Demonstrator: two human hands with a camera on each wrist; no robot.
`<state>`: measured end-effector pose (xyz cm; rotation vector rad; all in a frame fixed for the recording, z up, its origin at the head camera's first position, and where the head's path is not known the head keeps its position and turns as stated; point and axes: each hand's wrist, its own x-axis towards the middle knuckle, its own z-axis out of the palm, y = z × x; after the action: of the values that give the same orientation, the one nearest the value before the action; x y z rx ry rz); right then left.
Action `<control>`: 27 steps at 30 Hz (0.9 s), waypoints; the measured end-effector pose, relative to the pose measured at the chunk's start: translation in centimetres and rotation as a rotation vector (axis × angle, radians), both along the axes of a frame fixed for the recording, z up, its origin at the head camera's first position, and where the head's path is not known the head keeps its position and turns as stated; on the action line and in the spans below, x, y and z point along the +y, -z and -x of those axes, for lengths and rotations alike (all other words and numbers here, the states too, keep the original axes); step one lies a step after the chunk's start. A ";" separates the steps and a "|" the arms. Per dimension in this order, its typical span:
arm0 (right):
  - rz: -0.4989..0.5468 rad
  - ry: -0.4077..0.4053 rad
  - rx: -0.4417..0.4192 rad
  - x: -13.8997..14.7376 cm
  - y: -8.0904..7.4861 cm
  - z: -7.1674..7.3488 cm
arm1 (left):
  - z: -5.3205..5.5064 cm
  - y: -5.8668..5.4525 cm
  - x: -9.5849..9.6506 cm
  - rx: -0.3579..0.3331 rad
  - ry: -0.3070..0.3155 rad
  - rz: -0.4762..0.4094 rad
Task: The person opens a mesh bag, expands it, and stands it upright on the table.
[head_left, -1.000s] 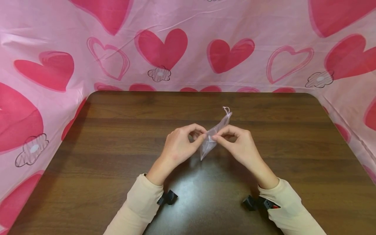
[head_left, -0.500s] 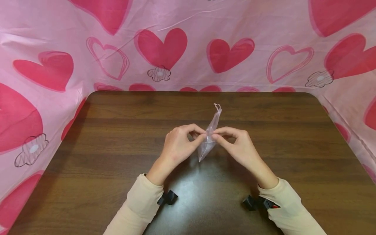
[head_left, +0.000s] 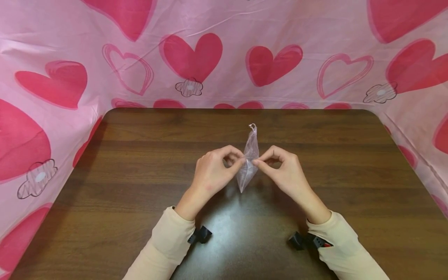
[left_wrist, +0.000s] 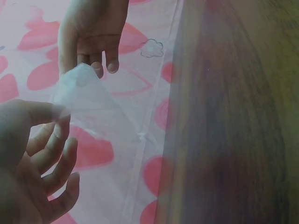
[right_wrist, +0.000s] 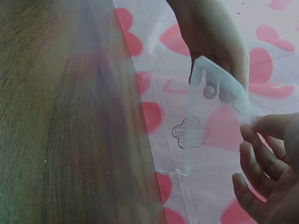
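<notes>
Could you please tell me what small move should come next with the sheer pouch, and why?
I would probably move the right hand up to the cord loop, letting the left hand steady the sheer pouch: both hands pinch its middle from opposite sides, while the loop sticks out free at the narrow far end.

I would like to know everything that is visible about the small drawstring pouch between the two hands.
The drawstring pouch looks sheer, thin, creased and pale pinkish white. A small cord loop tops its narrow far end; its near end is a pointed corner. The left hand and right hand pinch it on opposite sides, above the wood-look table. I cannot tell whether it contains anything.
</notes>
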<state>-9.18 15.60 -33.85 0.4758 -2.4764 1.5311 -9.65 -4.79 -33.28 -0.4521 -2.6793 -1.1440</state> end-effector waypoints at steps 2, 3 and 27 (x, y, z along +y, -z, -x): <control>0.011 0.000 0.000 0.0 0.0 0.1 | 0.0 0.0 0.0 0.008 -0.004 0.000; 0.016 -0.001 -0.002 0.0 0.0 0.1 | 0.0 0.0 0.0 0.012 -0.008 -0.002; 0.008 0.036 0.008 0.0 0.2 0.0 | -0.2 0.0 -0.1 0.240 0.095 -0.077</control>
<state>-9.18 15.58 -34.04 0.4333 -2.4586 1.5217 -9.47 -4.90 -33.30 -0.6642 -2.4226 -1.1343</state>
